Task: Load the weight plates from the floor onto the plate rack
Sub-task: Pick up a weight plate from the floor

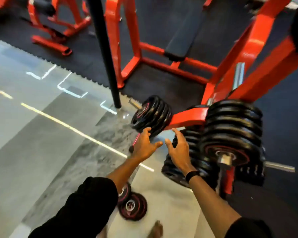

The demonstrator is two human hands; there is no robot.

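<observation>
The red plate rack (pixel 187 116) stands ahead of me with black weight plates stacked on its pegs. A small stack (pixel 151 114) hangs on the left peg and a large stack (pixel 230 131) on the right peg. My left hand (pixel 144 146) is open, fingers spread, just below the small stack. My right hand (pixel 178 150) is open too, held in front of a lower stack of plates (pixel 175 174). Two black plates with pink rings (pixel 132 206) lie flat on the floor near my feet, one partly hidden by my left sleeve.
A black pole (pixel 107 54) rises left of the rack. Red bench frames (pixel 127 40) and a dark bench pad (pixel 184 38) stand on black rubber matting behind. A bare steel peg (pixel 279 166) sticks out at right. Grey floor with painted lines spreads to the left.
</observation>
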